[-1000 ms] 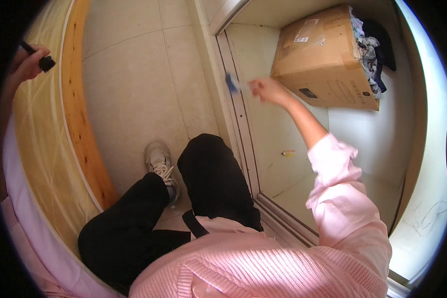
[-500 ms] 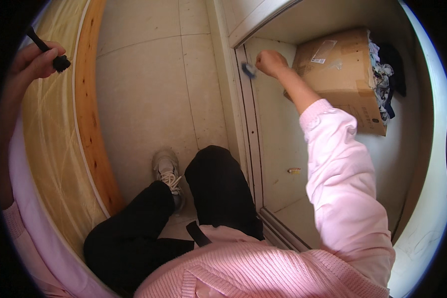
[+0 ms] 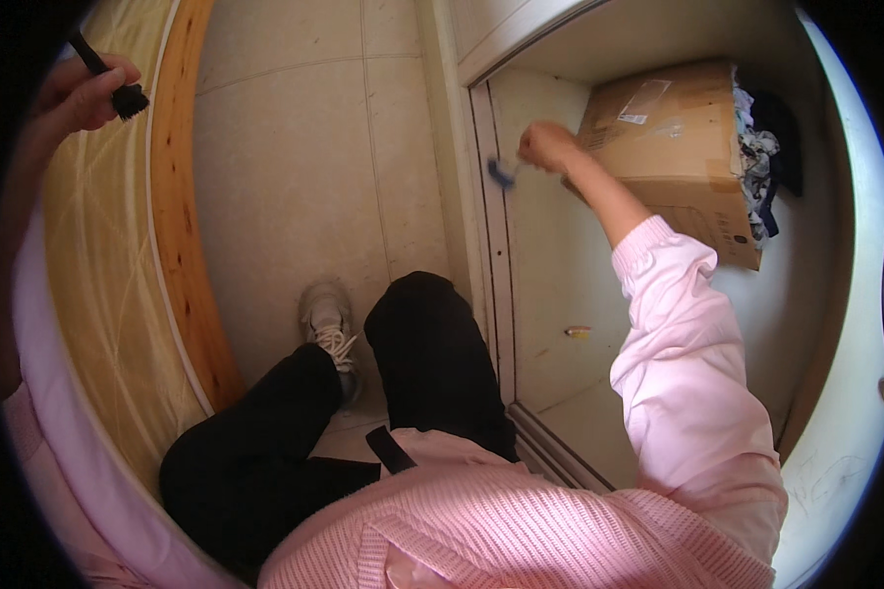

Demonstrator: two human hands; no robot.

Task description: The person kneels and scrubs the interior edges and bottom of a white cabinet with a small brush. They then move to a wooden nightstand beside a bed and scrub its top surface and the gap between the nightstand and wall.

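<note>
At the upper left, my left hand (image 3: pixel 81 98) is closed round a black brush (image 3: pixel 128 101), its dark bristles pointing down above the bed. My right hand (image 3: pixel 548 147) reaches into the low cupboard opening and grips a small brush (image 3: pixel 502 173) by a pale, thin handle. Its dark blue end is smeared by motion and lies over the sliding-door track (image 3: pixel 499 252); whether it touches cannot be told. Beyond that hand, a brown cardboard box (image 3: pixel 648 147) lies on the cupboard floor with crumpled cloth (image 3: pixel 759 147) at its open end.
On the cupboard floor is a small yellowish scrap (image 3: pixel 578 333). A pale door (image 3: pixel 845 432) bounds the right side. To the left runs the bed's wooden rail (image 3: pixel 179 226) beside a yellow mattress (image 3: pixel 98 265). My shoe (image 3: pixel 326 319) stands on the tiled floor (image 3: pixel 285 167).
My right hand and the blue-ended brush have moved a little toward me along the track. Slightly higher and further right, my left hand keeps the black brush.
</note>
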